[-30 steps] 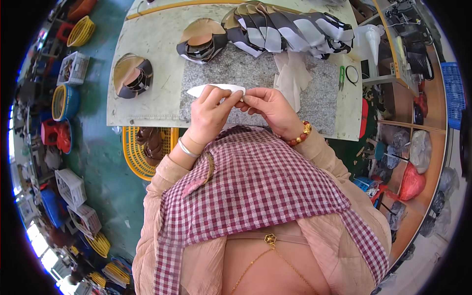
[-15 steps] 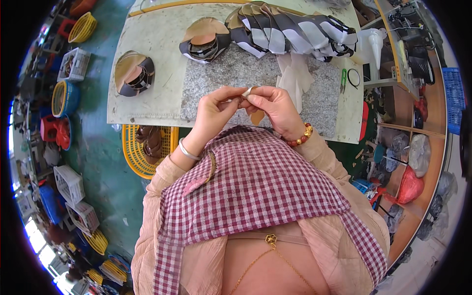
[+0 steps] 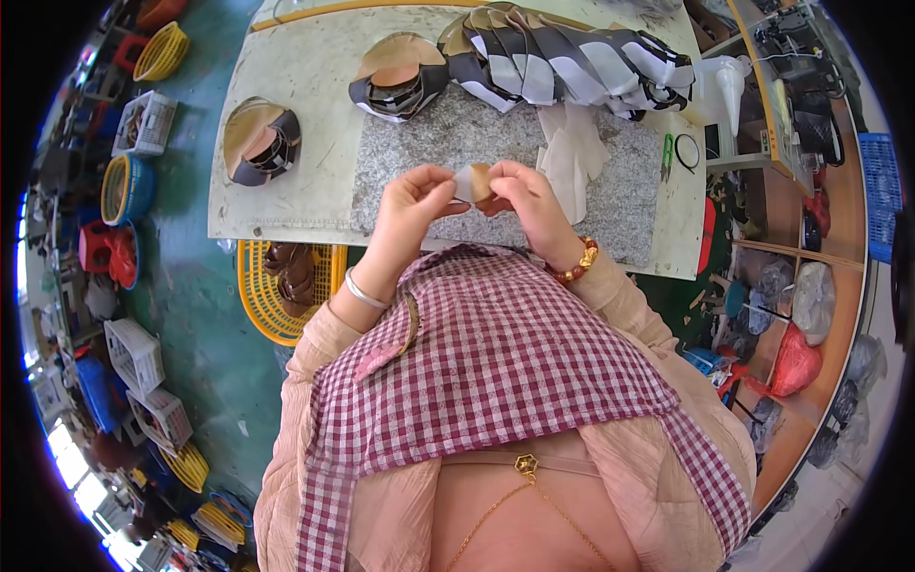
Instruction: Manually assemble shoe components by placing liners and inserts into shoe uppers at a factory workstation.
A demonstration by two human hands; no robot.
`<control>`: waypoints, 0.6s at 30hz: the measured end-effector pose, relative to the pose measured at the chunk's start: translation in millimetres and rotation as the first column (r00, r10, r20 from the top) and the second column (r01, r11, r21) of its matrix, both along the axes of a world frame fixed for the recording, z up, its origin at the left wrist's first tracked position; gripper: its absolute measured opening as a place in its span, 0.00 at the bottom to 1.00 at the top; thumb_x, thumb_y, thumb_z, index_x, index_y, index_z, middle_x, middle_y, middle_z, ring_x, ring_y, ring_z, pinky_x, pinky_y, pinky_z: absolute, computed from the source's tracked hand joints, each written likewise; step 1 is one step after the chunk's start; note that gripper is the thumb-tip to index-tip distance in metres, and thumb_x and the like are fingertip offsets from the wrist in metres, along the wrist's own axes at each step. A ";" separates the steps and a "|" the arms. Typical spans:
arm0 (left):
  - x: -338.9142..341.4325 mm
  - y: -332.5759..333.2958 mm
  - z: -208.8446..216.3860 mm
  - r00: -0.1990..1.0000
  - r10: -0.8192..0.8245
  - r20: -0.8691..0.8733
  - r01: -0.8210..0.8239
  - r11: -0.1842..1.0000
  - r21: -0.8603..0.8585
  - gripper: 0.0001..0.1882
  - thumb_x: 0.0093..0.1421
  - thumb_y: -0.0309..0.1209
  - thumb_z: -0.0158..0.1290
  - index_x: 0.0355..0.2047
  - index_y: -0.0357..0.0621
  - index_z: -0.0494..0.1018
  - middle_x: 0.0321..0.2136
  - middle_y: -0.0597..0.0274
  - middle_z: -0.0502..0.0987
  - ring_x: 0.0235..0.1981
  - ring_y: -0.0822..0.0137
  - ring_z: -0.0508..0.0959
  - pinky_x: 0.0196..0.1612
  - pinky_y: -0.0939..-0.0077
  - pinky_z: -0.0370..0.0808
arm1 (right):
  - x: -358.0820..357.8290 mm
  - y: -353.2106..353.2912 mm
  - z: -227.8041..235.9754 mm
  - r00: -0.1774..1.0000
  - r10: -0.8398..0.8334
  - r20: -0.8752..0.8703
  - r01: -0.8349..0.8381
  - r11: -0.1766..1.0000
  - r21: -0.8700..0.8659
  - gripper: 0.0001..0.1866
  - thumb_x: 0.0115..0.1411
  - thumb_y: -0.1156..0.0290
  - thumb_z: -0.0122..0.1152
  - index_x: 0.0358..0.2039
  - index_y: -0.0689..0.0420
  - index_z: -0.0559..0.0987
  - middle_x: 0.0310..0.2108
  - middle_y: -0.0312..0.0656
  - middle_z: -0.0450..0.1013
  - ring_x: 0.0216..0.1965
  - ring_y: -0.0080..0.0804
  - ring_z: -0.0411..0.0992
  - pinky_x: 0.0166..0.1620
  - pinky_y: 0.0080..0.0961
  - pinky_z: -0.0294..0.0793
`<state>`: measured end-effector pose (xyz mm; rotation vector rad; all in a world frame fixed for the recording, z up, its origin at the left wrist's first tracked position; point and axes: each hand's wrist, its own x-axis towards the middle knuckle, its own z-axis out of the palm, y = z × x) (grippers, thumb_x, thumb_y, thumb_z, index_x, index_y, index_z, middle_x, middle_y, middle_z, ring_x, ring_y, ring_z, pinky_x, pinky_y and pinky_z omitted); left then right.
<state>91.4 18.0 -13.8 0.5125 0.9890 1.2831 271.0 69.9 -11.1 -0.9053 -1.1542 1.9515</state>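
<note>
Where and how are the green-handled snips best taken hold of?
Likely by the green handle of the snips, from above and slightly left: it forms the far end, the slim blades seem to be at the near end, and a black loop lies close on the right.

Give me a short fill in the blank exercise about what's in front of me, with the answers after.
The piece between the left hand and right hand has its white part nearer the ____ hand.
The beaded bracelet circles the ____ wrist.
The basket by the table's near edge is coloured ____.

Missing words: left; right; yellow.
</note>
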 end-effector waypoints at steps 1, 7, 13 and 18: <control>0.4 0.4 0.3 0.998 -0.012 -0.060 0.013 1.000 0.017 0.06 0.59 0.21 0.51 0.37 0.33 0.74 0.29 0.57 0.77 0.30 0.69 0.79 0.38 0.80 0.80 | 0.4 1.0 -0.8 0.998 -0.002 0.065 -0.003 0.997 0.075 0.02 0.59 0.76 0.58 0.31 0.61 0.76 0.27 0.37 0.74 0.27 0.20 0.70 0.33 0.14 0.71; -27.9 8.6 -12.8 0.992 0.061 0.110 -0.065 0.997 0.033 0.06 0.61 0.23 0.48 0.37 0.33 0.72 0.28 0.56 0.77 0.29 0.67 0.80 0.37 0.79 0.81 | 38.2 8.4 -13.4 0.981 -0.053 0.184 0.014 0.979 0.206 0.05 0.58 0.73 0.57 0.27 0.60 0.75 0.24 0.36 0.71 0.24 0.19 0.65 0.31 0.13 0.66; -91.0 10.2 -21.7 0.960 0.234 0.153 -0.249 0.965 0.084 0.07 0.62 0.22 0.47 0.39 0.33 0.70 0.30 0.53 0.77 0.29 0.67 0.80 0.36 0.79 0.81 | 131.4 -5.8 -42.7 0.826 -0.031 0.562 -0.044 0.992 0.119 0.06 0.58 0.72 0.57 0.30 0.62 0.77 0.26 0.37 0.74 0.25 0.23 0.68 0.30 0.15 0.68; -82.1 -4.3 -5.0 0.895 0.353 -0.271 -0.285 0.922 0.262 0.10 0.58 0.18 0.48 0.41 0.36 0.73 0.34 0.55 0.79 0.30 0.68 0.79 0.37 0.81 0.80 | 115.2 -8.0 -30.6 0.779 0.117 0.616 -0.096 0.993 -0.067 0.09 0.61 0.69 0.56 0.34 0.62 0.77 0.27 0.37 0.75 0.28 0.24 0.71 0.32 0.16 0.70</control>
